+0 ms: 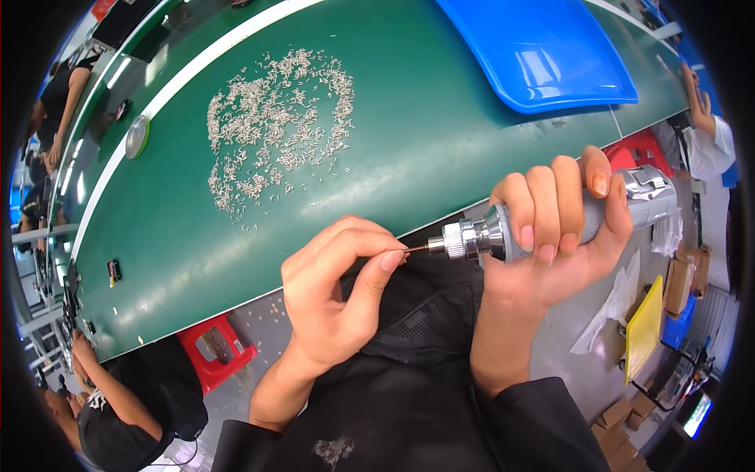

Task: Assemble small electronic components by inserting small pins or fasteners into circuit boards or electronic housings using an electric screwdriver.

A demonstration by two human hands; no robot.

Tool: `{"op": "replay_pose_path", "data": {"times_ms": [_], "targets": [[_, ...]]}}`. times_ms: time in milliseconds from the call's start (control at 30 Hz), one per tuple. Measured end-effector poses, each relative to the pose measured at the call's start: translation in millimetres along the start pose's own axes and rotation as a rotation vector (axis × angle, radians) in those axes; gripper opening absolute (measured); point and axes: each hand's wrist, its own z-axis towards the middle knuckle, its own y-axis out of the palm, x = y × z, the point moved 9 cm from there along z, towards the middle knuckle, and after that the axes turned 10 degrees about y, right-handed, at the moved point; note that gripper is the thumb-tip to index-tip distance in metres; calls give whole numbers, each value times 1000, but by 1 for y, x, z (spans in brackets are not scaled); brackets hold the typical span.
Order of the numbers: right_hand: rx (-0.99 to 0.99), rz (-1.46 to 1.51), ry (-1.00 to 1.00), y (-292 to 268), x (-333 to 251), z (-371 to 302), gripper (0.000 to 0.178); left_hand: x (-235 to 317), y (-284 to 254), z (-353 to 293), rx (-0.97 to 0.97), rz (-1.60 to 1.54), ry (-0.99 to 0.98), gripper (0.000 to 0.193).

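Observation:
My right hand (558, 228) is wrapped round a grey and silver handheld rotary tool (476, 237), held almost level in front of my body. From its knurled silver nose a thin copper-coloured bit (418, 248) points left. The thumb and forefinger of my left hand (334, 287) are pinched together at the bit's tip. Whatever sits between those fingertips is too small and covered to make out. Beyond my left hand, many tiny silvery rod-shaped pieces (275, 114) lie scattered in a loose patch on the green tabletop (401, 149).
A blue plastic tray (543, 75) stands at the far right of the table. A round tin (138, 136) and a small black item (115, 272) lie to the left. Red stools (216, 354) are below the edge. Co-workers sit at left and far right; a yellow cart (645, 330) stands right.

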Motion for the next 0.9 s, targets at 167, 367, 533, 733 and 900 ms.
{"op": "replay_pose_path", "data": {"times_ms": [167,367,533,733,900], "targets": [[34,-31,13,-11,-1,4,22,22,10,10,-61,392,391,13],[79,83,38,-20,13,20,19,28,-3,23,-122,476,327,25],[183,118,-2,-38,6,24,15,19,-84,29,39,719,204,28],[318,103,-37,-69,18,23,14,23,-292,91,456,1065,156,14],[288,92,-11,-66,26,23,15,-29,-448,124,441,1578,-9,59]]}}
